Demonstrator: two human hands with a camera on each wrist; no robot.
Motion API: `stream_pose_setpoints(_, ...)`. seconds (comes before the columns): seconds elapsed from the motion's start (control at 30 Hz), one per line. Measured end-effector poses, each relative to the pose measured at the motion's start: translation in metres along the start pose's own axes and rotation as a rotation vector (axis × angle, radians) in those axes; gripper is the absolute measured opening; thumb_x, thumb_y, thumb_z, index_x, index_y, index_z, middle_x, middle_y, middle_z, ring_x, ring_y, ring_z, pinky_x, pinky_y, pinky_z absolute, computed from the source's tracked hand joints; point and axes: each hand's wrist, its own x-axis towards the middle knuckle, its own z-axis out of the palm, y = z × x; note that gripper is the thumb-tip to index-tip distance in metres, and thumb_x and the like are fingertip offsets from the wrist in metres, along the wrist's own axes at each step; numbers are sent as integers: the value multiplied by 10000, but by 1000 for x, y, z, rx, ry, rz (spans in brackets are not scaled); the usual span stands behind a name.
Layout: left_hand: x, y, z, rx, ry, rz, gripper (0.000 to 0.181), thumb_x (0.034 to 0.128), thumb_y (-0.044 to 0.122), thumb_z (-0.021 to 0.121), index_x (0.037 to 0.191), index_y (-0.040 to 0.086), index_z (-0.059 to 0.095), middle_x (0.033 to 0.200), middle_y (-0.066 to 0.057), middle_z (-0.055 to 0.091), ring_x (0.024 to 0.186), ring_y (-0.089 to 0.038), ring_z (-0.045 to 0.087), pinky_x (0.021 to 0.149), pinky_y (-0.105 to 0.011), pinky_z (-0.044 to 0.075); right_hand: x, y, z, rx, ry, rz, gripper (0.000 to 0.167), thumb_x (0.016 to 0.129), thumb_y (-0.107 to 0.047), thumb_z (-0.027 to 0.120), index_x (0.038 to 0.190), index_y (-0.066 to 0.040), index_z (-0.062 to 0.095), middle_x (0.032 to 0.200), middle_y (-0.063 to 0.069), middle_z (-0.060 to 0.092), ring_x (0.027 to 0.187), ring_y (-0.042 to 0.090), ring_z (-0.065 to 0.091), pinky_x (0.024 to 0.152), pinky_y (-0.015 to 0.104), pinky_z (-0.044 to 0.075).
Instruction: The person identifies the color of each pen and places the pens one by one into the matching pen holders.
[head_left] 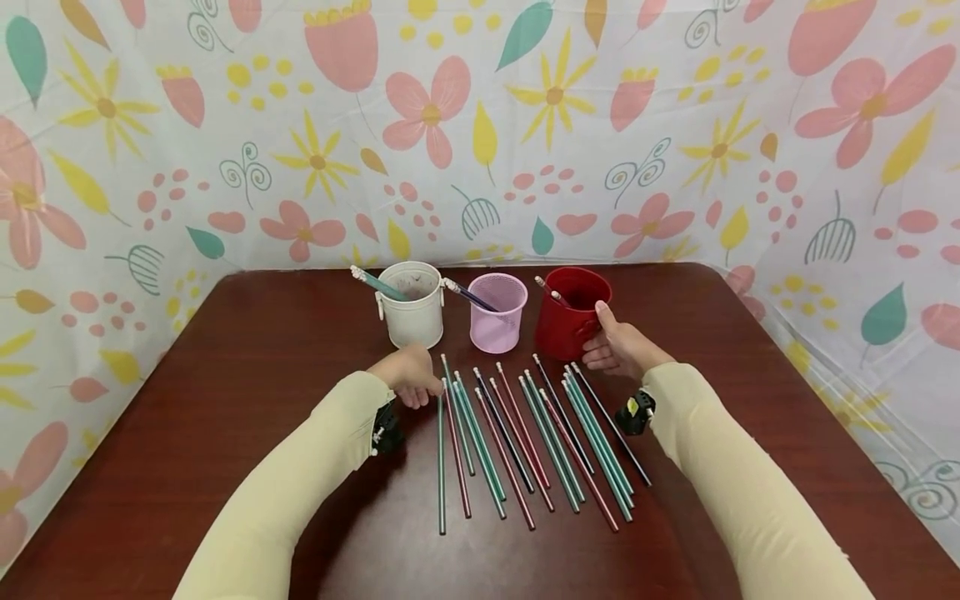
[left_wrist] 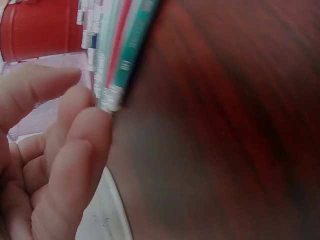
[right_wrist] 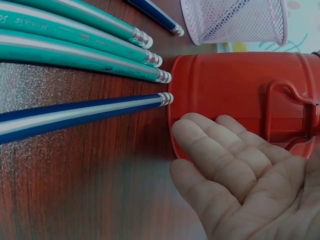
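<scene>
My left hand (head_left: pixel 411 375) hovers at the eraser ends of the leftmost pencils, beside a green pencil (head_left: pixel 442 467) and a red pencil (head_left: pixel 456 450). Its fingers are loosely bent in the left wrist view, and no pencil is plainly pinched. At the right, my right hand (head_left: pixel 622 346) is beside a red bucket (head_left: pixel 558 333), thumb up near the rim. In the right wrist view its fingers (right_wrist: pixel 220 150) extend along the bucket's wall, below the wire handle. Several green, red and dark blue pencils lie in a row on the table, erasers toward the containers.
A white bucket (head_left: pixel 415 323) and a pink mesh cup (head_left: pixel 495 329) stand left of the red bucket. Each of the three containers holds a few pencils leaning left. The dark wooden table (head_left: pixel 225 383) backs onto a floral cloth (head_left: pixel 375 167).
</scene>
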Motion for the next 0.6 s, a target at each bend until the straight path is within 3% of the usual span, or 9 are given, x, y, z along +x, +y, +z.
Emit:
stream_pose_setpoints(0.13,1,-3,4,72,-16,-13,163,826,79,625,746,-53,678,621,-118,652,505,-166,614,535,-298,557,-1,0,-1,-1,-2,2,935,965,-628,101,1310,190,395,1284,349,502,1159,414,548,1049,545,329)
stream_pose_setpoints(0.4,4,-4,11,117,-18,-27,203,837,119,631,699,-28,654,558,-87,616,457,-164,589,497,-300,544,0,-1,-1,0,4,-1,935,966,-629,98,1297,189,405,1276,349,507,1145,407,558,1051,550,324)
stream_pose_setpoints(0.5,12,-5,16,151,-23,-62,216,840,131,646,735,-56,669,618,-144,652,512,-228,638,526,-344,559,0,0,-2,-4,9,6,932,967,-625,94,1298,187,409,1269,343,517,1144,404,561,1050,549,326)
stream_pose_setpoints(0.6,17,-7,17,204,-23,-33,233,854,161,637,806,-66,669,702,-179,678,567,-265,666,532,-366,562,-1,0,-2,-4,11,8,938,963,-633,98,1302,184,411,1269,338,521,1141,398,566,1047,544,334)
